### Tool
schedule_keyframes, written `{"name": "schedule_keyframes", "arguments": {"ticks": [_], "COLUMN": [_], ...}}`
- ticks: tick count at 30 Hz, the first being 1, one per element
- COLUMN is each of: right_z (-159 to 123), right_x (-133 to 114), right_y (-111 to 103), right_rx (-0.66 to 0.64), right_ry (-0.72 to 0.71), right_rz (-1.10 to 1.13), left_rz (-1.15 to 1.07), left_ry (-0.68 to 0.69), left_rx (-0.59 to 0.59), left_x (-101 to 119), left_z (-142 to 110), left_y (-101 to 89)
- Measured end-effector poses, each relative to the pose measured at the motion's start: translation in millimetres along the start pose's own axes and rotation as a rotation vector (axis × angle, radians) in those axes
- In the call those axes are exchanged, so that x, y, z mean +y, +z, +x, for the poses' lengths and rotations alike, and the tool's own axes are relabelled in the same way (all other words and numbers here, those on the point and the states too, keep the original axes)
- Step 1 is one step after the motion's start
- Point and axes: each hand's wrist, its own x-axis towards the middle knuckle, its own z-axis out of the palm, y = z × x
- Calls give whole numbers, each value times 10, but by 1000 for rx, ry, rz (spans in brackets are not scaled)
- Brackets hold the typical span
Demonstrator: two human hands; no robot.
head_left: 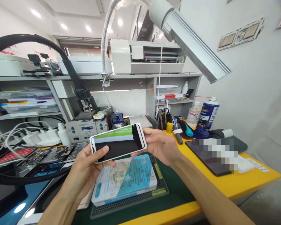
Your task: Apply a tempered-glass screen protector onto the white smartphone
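Note:
A smartphone (121, 151) with a white border and a dark, reflective screen is held up on its side, tilted toward me. My left hand (93, 162) grips its left end, thumb lying on the screen and fingers behind. At the right end, my right hand (159, 143) holds the edge between thumb and fingers. Below the phone lies a blue and white box (128, 181) with a stained, printed top. The box rests on a dark perforated mat (162, 182) on the green work surface.
At left stand a soldering station (84, 131), white chargers with cables (44, 136) and circuit boards (58, 153). A black tablet (208, 159), a spray can (208, 114) and a pen holder with tools (164, 118) sit right. A lamp (194, 43) hangs overhead.

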Motion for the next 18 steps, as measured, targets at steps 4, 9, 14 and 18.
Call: {"name": "schedule_keyframes", "arguments": {"ticks": [4,9,14,18], "right_z": [-7,-13,-13,-4], "right_x": [2,-1,13,36], "right_y": [0,43,69,65], "right_rx": [12,58,107,111], "right_ry": [1,24,12,1], "right_rz": [-29,-112,-227,-235], "left_rz": [-23,-18,-24,-32], "left_ry": [2,5,4,7], "left_rx": [22,21,22,26], "left_x": [-10,-13,-14,-32], "left_z": [6,2,-1,18], "left_y": [4,10,20,15]}}
